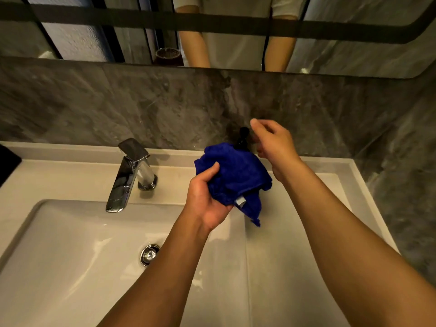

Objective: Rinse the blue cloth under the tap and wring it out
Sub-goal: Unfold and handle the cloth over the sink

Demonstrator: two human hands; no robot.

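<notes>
My left hand (pixel 207 197) grips the crumpled blue cloth (pixel 238 178) from below, holding it above the right side of the white sink (pixel 70 244). A small white label hangs from the cloth's lower edge. My right hand (pixel 273 142) hovers just behind and to the right of the cloth with fingers apart, holding nothing. The chrome tap (pixel 129 175) stands to the left of the cloth; no water runs from its spout.
A black pump dispenser (pixel 243 135) stands at the wall, partly hidden behind the cloth. The chrome drain (pixel 149 254) sits in the basin. A grey marble backsplash (pixel 118 105) and a mirror (pixel 212 31) rise behind the counter. A dark object (pixel 8 161) lies at the left edge.
</notes>
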